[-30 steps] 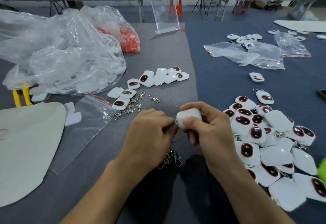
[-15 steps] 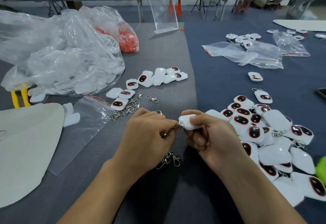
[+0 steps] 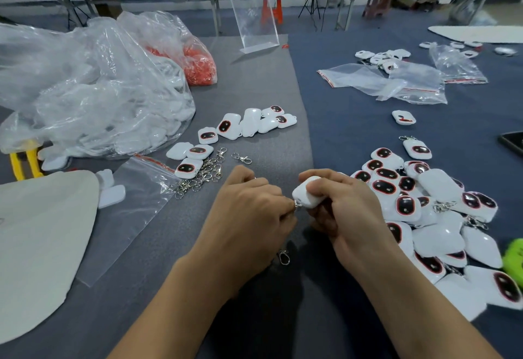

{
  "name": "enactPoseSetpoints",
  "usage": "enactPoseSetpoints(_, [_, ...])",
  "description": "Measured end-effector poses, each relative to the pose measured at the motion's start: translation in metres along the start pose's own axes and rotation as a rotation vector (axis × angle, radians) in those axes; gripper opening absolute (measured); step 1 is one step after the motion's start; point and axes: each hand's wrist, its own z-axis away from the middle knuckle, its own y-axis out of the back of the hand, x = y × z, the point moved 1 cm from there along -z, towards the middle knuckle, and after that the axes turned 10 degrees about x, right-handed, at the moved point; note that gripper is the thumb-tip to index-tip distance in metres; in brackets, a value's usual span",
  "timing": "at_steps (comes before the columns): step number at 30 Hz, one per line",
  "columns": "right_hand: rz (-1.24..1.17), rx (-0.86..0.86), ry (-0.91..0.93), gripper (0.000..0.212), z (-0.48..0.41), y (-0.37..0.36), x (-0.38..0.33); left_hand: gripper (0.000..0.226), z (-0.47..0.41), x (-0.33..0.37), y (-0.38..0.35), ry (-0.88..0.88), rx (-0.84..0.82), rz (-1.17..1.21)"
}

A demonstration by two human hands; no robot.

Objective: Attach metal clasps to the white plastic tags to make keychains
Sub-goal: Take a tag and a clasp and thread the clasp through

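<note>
White plastic tag [image 3: 307, 196] over the grey mat [image 3: 254, 75], pinched between thumb and curled fingers of the right hand [image 3: 351, 217]. Left hand [image 3: 249, 217] curled, fingertips pinching a metal clasp [image 3: 296, 206] that touches the tag's near-left corner; a second clasp [image 3: 283, 257] shows just under that hand. Loose clasps [image 3: 203, 173] lie left of the hands, a heap of tags [image 3: 435, 217] to the right

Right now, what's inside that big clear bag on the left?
Through the big clear bag show heaped white plastic tags. The crumpled film blurs them, so anything buried deeper is hidden.
</note>
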Motion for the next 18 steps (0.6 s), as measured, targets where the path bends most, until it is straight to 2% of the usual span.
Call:
enactPoseSetpoints(4, [0.04,0.022,0.031,0.024,0.002,-0.002,0.0,0.026,0.003,-0.003,-0.003,0.026,-0.024,0.04])
enactPoseSetpoints(8, [0.041,-0.005,0.058,0.02,0.003,-0.005,0.002,0.017,0.013,-0.005,-0.009,0.247,0.003,0.209])
enactPoseSetpoints(10, [0.115,0.027,0.108,0.022,0.0,-0.004,0.004,0.016,0.015,-0.005,-0.012,0.319,0.035,0.265])
enactPoseSetpoints(14, [0.238,0.09,0.209,0.025,-0.004,-0.003,0.007,0.012,0.015,-0.007,-0.013,0.295,0.064,0.263])
enactPoseSetpoints(18, [0.184,0.079,0.151,0.023,-0.005,-0.003,0.007,0.01,0.014,-0.006,-0.009,0.206,0.15,0.175])
